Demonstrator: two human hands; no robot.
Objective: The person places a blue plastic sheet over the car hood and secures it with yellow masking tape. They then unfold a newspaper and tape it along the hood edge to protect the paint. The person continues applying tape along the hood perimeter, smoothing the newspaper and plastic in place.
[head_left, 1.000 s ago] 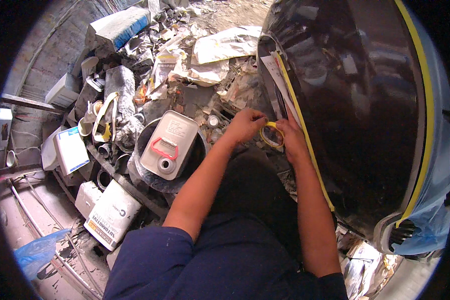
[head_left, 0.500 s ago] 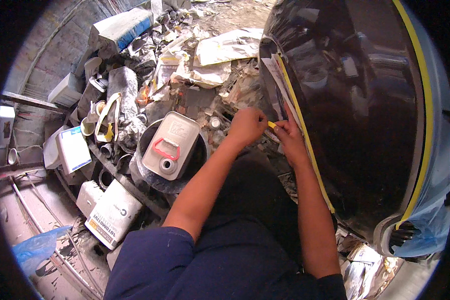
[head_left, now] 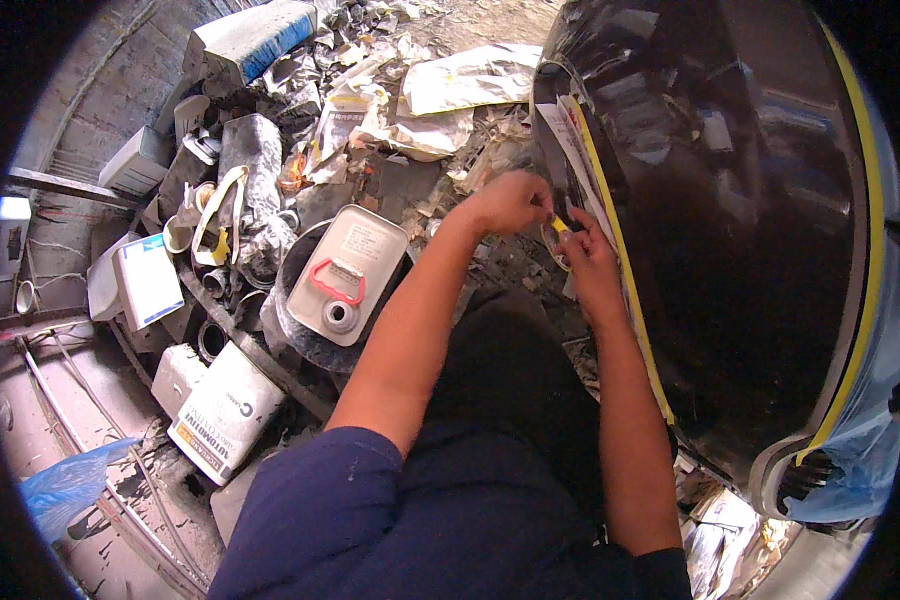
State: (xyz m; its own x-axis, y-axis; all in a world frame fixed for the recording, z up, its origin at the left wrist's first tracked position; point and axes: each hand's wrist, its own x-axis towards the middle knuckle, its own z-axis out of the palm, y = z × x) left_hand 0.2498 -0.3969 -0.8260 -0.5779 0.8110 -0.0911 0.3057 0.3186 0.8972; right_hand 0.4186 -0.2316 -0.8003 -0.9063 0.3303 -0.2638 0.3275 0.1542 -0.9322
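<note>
Littered floor toward 12 o'clock; glossy, dark, curved panel at 3 o'clock. Narrow yellow tape roll near 2 o'clock, between the hands. Right hand: fingers closed on the roll. Left hand: fingers bunched close beside it; whether they grip tape, cannot tell. Judgement: light, even tension suits, roll clear of the panel. Roll partly hidden by fingers; panel's top cut off.

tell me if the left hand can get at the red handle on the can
Probably yes: the red handle faces up on the pale can beside the left forearm, with nothing over it, though the left hand is busy at the yellow tape.
</note>
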